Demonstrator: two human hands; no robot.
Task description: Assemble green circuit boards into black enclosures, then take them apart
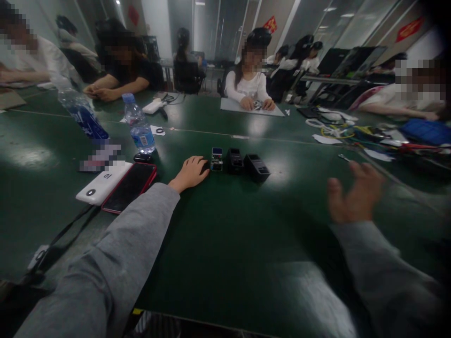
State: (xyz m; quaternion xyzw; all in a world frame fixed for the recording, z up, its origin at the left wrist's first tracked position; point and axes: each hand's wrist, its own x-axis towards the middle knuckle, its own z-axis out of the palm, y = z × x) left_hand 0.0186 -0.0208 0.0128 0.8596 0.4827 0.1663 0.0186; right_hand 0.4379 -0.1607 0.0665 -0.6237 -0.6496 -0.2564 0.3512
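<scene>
My left hand (190, 172) reaches forward over the dark green table (225, 244), fingers curled down on a small black part at the left end of a short row of parts. That row holds a small module with a blue top (216, 159) and two black blocks (234, 160) (257, 167). What the fingers grip is hidden under them. My right hand (355, 193) hovers above the table to the right, blurred by motion, fingers spread and holding nothing. Both arms wear grey sleeves.
A red-cased phone (129, 187) and a white power bank (102, 183) lie left of my left hand, with two water bottles (140, 125) (82, 115) behind. Tangled cables and papers (355, 134) cover the right side. Several people sit around the far edge.
</scene>
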